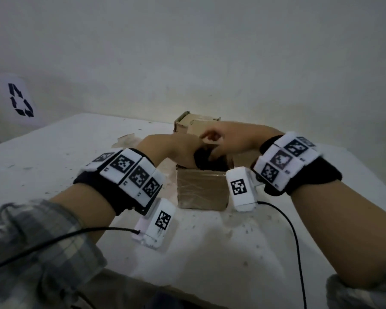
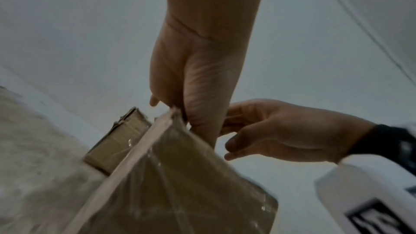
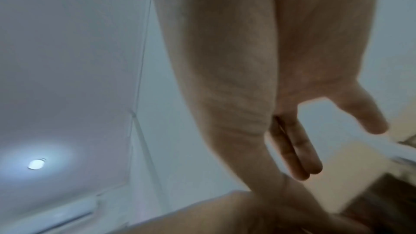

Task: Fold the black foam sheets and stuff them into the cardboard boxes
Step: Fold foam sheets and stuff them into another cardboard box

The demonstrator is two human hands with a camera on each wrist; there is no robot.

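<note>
Black foam sheet (image 1: pixel 210 161) sits stuffed in the open taped cardboard box (image 1: pixel 202 190) on the white desk (image 1: pixel 54 152). Left hand (image 1: pixel 178 150) reaches down into it, fingers hidden, grip unclear. Right hand (image 1: pixel 223 139) hovers just above with fingers (image 3: pixel 299 157) straight, holding nothing; another box (image 1: pixel 187 122) stands behind.

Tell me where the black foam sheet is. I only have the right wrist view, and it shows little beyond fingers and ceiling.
Observer: The black foam sheet sits in the open top of the tape-wrapped brown cardboard box on the white table.
Operator: Report the left hand.
Observer: It reaches down into that box onto the foam. Its fingers are hidden inside.
Operator: Check for other boxes.
Observer: A second brown cardboard box stands on the table just behind the first.
</note>
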